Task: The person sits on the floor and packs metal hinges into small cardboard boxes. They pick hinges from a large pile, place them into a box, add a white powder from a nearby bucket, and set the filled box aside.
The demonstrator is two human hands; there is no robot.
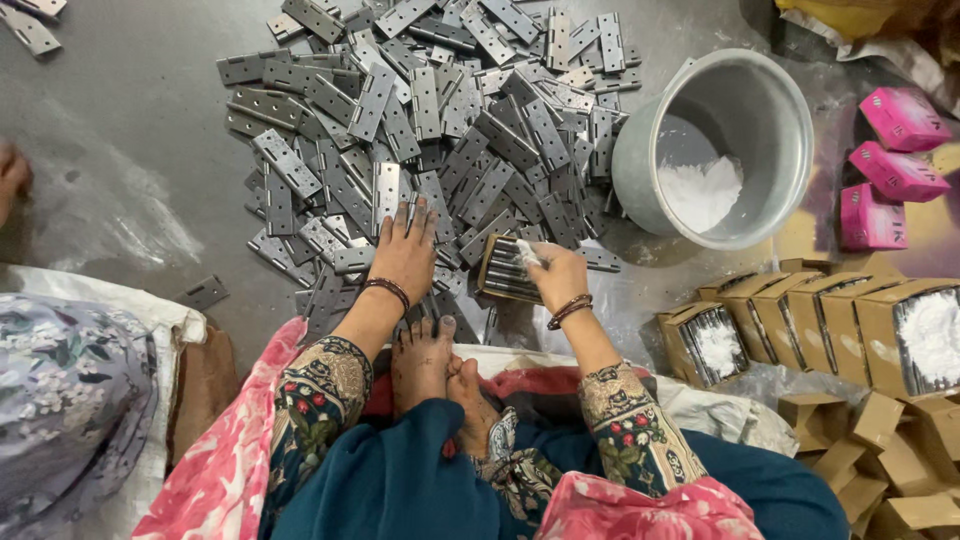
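**A:** Head view. Where are the hands?

**B:** The left hand [404, 248] lies flat on the near edge of the hinge pile [430, 110], fingers spread and pressing on grey hinges, not closed round any. The right hand [556, 275] is just beside it, fingertips pinched on a bit of white powder [526, 252].

**A:** Over what?

**B:** Over a small box [503, 270] packed with hinges on edge. It sits on the floor at the pile's near right edge, touching the right hand.

**A:** And around them?

**B:** A grey metal pot [745, 85] stands right of the pile, more white powder in its bottom. Further right, a row of filled cardboard boxes [800, 320] topped with powder, with flat empty cartons [880, 450] below. Three pink packets [890, 170] lie near the pot. The person's bare feet [440, 365] rest between the forearms, and bangles circle both wrists.
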